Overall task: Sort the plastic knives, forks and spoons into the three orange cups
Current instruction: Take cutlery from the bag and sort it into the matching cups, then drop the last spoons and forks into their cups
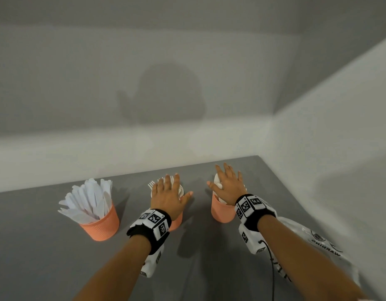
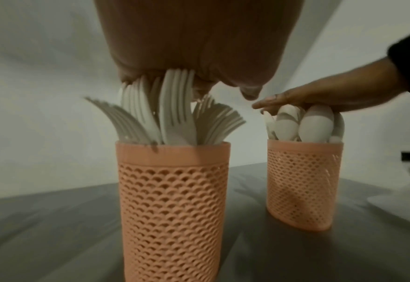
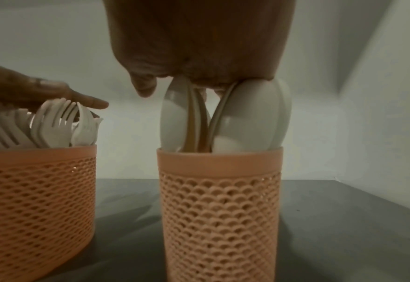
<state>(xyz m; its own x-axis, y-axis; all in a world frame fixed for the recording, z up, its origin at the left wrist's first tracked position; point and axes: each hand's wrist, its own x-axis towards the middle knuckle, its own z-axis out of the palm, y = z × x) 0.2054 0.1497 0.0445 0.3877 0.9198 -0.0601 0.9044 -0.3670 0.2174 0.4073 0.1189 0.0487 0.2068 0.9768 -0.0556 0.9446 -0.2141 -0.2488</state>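
Three orange mesh cups stand in a row on the grey table [image 1: 35, 246]. The left cup [image 1: 102, 227] holds several white knives [image 1: 88, 200]. My left hand [image 1: 169, 194] lies flat, fingers straight, on the tips of the white forks [image 2: 172, 110] in the middle cup [image 2: 175, 206]. My right hand [image 1: 228, 185] rests flat on the bowls of the white spoons [image 3: 247, 116] in the right cup [image 3: 219, 209]. Neither hand grips anything. In the head view the middle cup [image 1: 177, 222] is mostly hidden behind my left wrist.
A clear plastic bag [image 1: 318, 242] with printed warning text lies on the table under my right forearm. White walls close the table at the back and right. A black cable [image 1: 272, 268] hangs from the right wrist unit.
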